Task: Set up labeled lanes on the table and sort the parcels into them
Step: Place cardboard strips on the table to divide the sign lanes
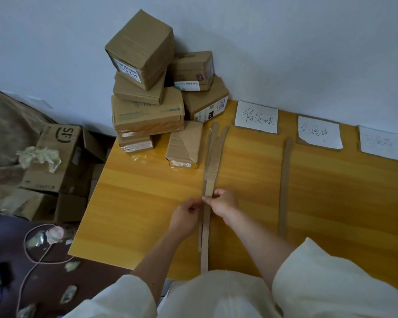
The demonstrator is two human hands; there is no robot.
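While your left hand (186, 214) and right hand (223, 203) pinch the cardboard strip (213, 157), fingers clamped, it points toward twelve o'clock to wall off the parcels (147, 92).

You are in a home room used as a parcel corner: taped parcels (147, 88) stacked against a plain wall (285, 42), a wooden desk (136, 191), open cartons (55, 157) on the floor (55, 271).

"SF" logo read on floor carton (62, 154), 9 o'clock; "待处理", "处理中" handwritten on paper labels (257, 117) (318, 132), 1–2 o'clock.
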